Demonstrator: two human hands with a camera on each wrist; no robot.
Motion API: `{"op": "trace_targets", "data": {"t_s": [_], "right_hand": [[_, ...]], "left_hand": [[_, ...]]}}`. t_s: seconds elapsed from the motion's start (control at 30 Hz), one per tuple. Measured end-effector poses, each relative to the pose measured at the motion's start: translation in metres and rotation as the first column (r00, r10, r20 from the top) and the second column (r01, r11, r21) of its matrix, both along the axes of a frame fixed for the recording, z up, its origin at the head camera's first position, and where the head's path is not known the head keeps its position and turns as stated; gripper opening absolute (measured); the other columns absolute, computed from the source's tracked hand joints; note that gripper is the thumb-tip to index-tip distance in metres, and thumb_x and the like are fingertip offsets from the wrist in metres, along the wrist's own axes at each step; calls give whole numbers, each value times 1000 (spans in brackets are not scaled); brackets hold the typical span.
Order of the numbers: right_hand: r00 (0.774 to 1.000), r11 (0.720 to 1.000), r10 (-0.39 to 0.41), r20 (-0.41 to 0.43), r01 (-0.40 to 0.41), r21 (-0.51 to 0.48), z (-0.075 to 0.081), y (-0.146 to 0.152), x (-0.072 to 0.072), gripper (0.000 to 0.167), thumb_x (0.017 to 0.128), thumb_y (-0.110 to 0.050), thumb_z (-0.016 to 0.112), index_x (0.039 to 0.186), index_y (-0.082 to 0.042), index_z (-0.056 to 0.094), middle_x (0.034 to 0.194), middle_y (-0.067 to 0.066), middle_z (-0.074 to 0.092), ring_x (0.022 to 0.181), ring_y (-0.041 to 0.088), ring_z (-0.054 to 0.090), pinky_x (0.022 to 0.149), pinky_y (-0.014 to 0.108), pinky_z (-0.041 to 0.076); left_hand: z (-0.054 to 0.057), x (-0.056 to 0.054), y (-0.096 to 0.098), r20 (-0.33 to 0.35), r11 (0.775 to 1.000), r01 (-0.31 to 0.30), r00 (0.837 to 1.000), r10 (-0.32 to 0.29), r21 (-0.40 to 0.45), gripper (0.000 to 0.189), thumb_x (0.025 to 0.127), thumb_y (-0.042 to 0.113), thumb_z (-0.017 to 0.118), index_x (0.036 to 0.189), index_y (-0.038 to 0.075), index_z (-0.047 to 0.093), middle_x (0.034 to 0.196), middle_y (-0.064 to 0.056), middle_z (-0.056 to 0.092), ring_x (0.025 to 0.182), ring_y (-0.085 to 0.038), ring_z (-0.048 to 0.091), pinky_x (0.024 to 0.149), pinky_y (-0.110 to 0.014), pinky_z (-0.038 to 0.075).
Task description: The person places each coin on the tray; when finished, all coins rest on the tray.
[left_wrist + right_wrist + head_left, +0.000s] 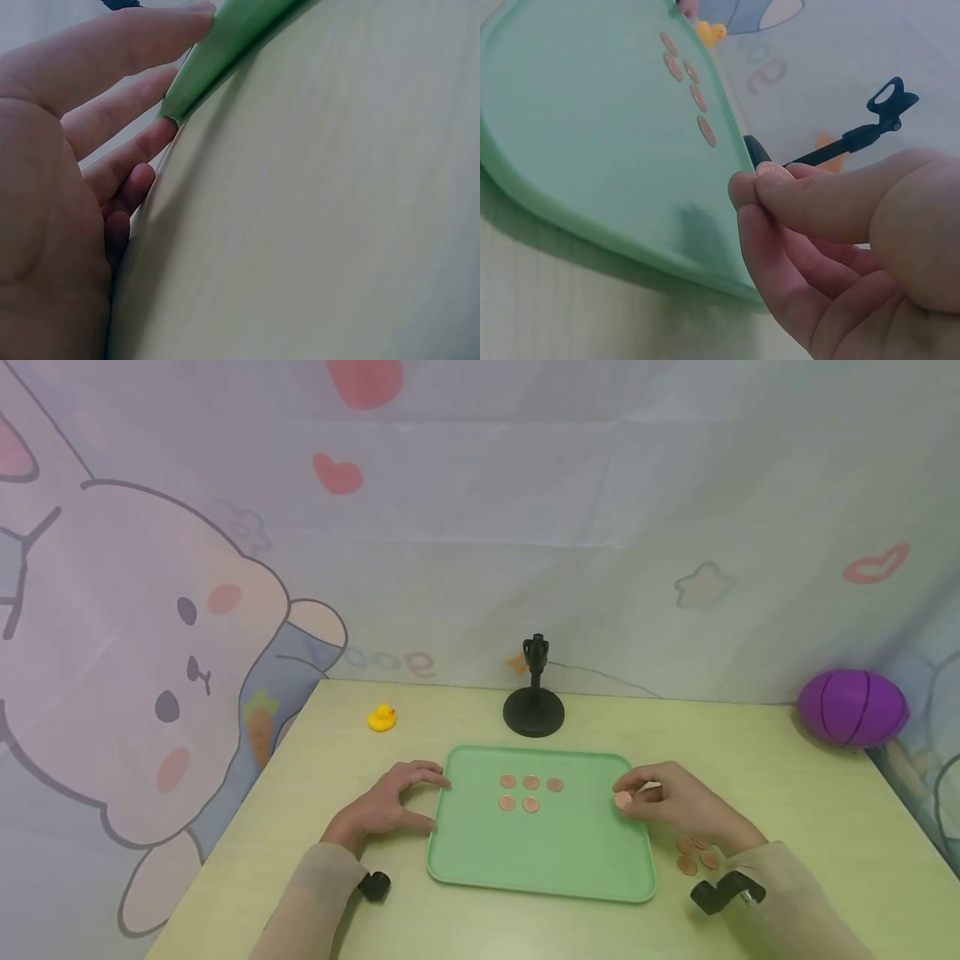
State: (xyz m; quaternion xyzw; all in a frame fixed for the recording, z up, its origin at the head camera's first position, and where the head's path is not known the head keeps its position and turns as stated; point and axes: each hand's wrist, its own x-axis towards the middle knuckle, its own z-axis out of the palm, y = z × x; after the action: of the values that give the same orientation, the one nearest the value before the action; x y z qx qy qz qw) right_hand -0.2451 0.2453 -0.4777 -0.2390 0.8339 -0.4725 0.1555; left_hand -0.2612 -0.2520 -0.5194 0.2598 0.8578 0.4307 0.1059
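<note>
A copper coin is pinched between the thumb and fingertips of my right hand, above the right edge of the green tray. The right wrist view shows this coin's upper part past the thumb. Several like coins lie flat on the tray in two rows, three in the back row and two in front. My left hand touches the tray's left rim, thumb and index finger spread apart; in the left wrist view its fingertips meet the green rim.
Several loose coins lie on the table right of the tray, beneath the right wrist. Behind the tray stands a black stand. A yellow toy duck sits back left, a purple ball back right. A printed cloth hangs behind.
</note>
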Motion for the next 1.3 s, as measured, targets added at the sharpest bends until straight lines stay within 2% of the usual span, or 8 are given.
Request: {"op": "trace_targets", "data": {"t_s": [0.07,0.3,0.43,0.6,0.8,0.93,1.1,1.3], "right_hand": [[1000,1000,16,-9,-16,-1,-1,-4,-1,34,100,-22,74,126,0,71,113,13,68,97,19,76,84,27,58],[999,1000,1,45,-1,-12,-5,-22,-1,32,95,-18,80,122,-2,73,111,13,67,93,22,75,85,27,57],[999,1000,8,40,-8,-11,-7,-31,-1,29,93,-15,82,119,-3,74,109,12,68,92,19,75,83,26,57],[1000,1000,19,-7,-19,8,-10,-42,0,29,93,-15,82,118,-3,74,108,10,67,90,16,74,82,26,57],[1000,1000,12,-27,-12,19,-13,-53,-1,25,94,-16,81,115,-4,74,109,9,69,89,16,72,82,27,57],[996,999,18,-89,-14,51,-16,-59,-2,24,93,-15,82,115,-6,75,111,6,70,91,15,70,82,28,57],[982,994,39,-184,-20,104,-18,-65,-3,22,91,-14,83,111,-8,76,102,-1,70,83,10,66,78,27,56],[978,991,53,-202,-27,127,-19,-70,-2,21,91,-13,82,112,-9,76,98,-4,70,78,7,64,76,26,55]], "left_hand": [[-1,0,0,1,1000,1,1000,-1,1,58,78,28,92,132,24,71,152,-3,53,144,-32,36,120,-63,23],[-1,1,0,1,1000,2,1000,-2,-1,58,79,28,92,132,24,71,153,-3,52,144,-32,35,119,-64,23],[-1,0,0,-1,1000,4,1000,-4,1,57,79,28,92,132,24,71,153,-3,53,144,-32,36,119,-64,23],[-2,0,0,-2,1000,2,1000,-2,2,57,78,28,92,132,25,71,153,-3,52,144,-32,36,120,-64,22],[-3,-1,-1,-4,1000,3,1000,-3,3,58,78,28,92,132,25,71,153,-3,53,144,-32,36,120,-64,22],[-3,-2,-1,-3,1000,2,1000,-2,1,59,79,28,92,133,25,71,154,-3,52,145,-32,35,120,-63,23],[-3,-2,-1,0,1000,2,1000,-2,-1,59,79,28,92,134,25,70,154,-3,52,145,-32,35,120,-63,23],[-2,-1,-1,2,1000,-2,1000,2,-5,59,79,29,92,133,26,71,154,-2,52,145,-32,35,120,-63,23]]}}
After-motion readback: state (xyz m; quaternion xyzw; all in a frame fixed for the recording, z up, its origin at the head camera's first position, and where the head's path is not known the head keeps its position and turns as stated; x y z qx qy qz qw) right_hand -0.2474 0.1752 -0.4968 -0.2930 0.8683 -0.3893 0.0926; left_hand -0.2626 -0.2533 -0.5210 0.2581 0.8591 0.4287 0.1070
